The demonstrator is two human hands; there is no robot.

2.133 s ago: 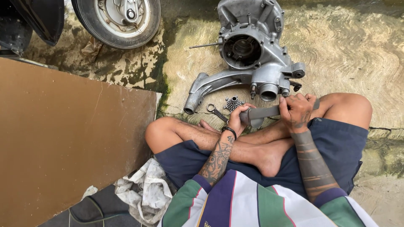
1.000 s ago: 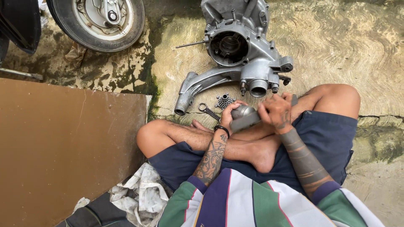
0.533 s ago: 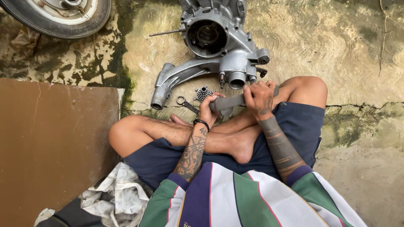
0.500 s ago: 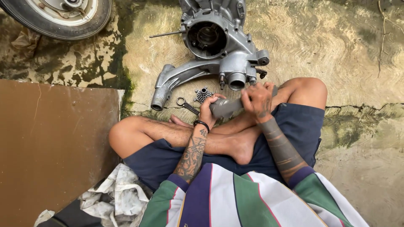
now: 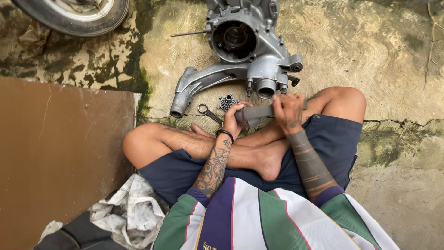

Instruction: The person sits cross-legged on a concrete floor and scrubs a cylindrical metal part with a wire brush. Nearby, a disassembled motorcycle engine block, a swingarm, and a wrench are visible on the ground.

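Your left hand [image 5: 235, 118] is wrapped around one end of the grey cylindrical metal part [image 5: 255, 114], and your right hand [image 5: 287, 107] is closed over its other end, fingers curled on top; the part sits across your crossed legs, just below the big grey cast-aluminium engine casing [image 5: 240, 55] on the concrete floor [image 5: 393, 55]. You look to be midway through working or cleaning that part by hand. Keeping it steady calls for a firm left grip. Beside the casing lie a small toothed gear [image 5: 227, 101] and a slim metal wrench [image 5: 209, 112], both within easy reach of your left hand
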